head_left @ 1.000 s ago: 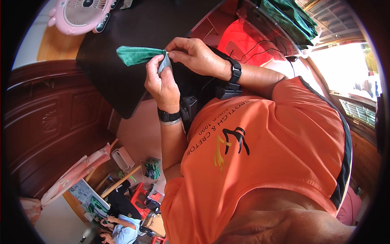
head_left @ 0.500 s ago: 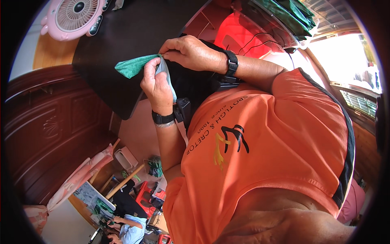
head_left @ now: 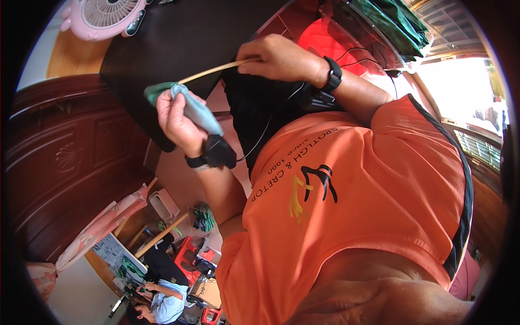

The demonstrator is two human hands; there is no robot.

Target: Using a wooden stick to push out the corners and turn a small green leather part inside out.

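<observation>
My left hand (head_left: 180,120) is closed on a folded piece of green cloth (head_left: 200,115), its pale blue-green side hanging down toward the wrist. A darker green end (head_left: 157,92) of it sticks out beyond the fingers. From the cloth a thin yellow strand (head_left: 214,71) runs nearly straight to my right hand (head_left: 271,58), whose fingers pinch its other end. Whether the strand is a stick or stretched elastic I cannot tell. Both hands are raised near the edge of a black tabletop (head_left: 168,43), well apart from each other.
A pink fan (head_left: 103,21) stands at the far left. At the far right, a clear bin (head_left: 374,32) holds green cloth, with a red stool (head_left: 317,35) beside it and dark cables. Carved brown wood panelling (head_left: 70,135) lines the left. Another person (head_left: 168,303) works at lower left.
My hands have moved apart, the left one down and leftward with the cloth, the right one rightward. The yellow strand now shows between them at length.
</observation>
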